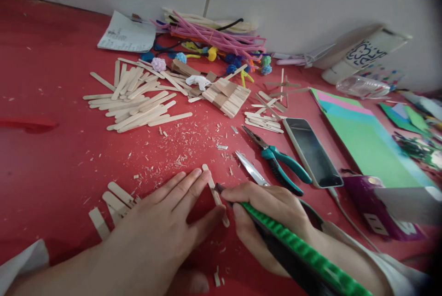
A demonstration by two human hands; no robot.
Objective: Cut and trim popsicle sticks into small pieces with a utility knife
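My left hand [165, 222] lies flat on the red table [51, 158], fingers stretched out, pinning a wooden craft stick [214, 192] between fingertips and thumb. My right hand [269, 217] is closed round a green and black utility knife [297, 250]. The knife's tip touches the stick near its middle. Several cut stick pieces [112, 206] lie just left of my left hand.
A heap of craft sticks [138, 100] and a glued stick panel [228, 95] lie further back, with pipe cleaners [214, 36] by the wall. Teal pliers [279, 160], scissors [252, 169], a phone [312, 151] and coloured paper [362, 135] lie to the right. Wood shavings litter the table.
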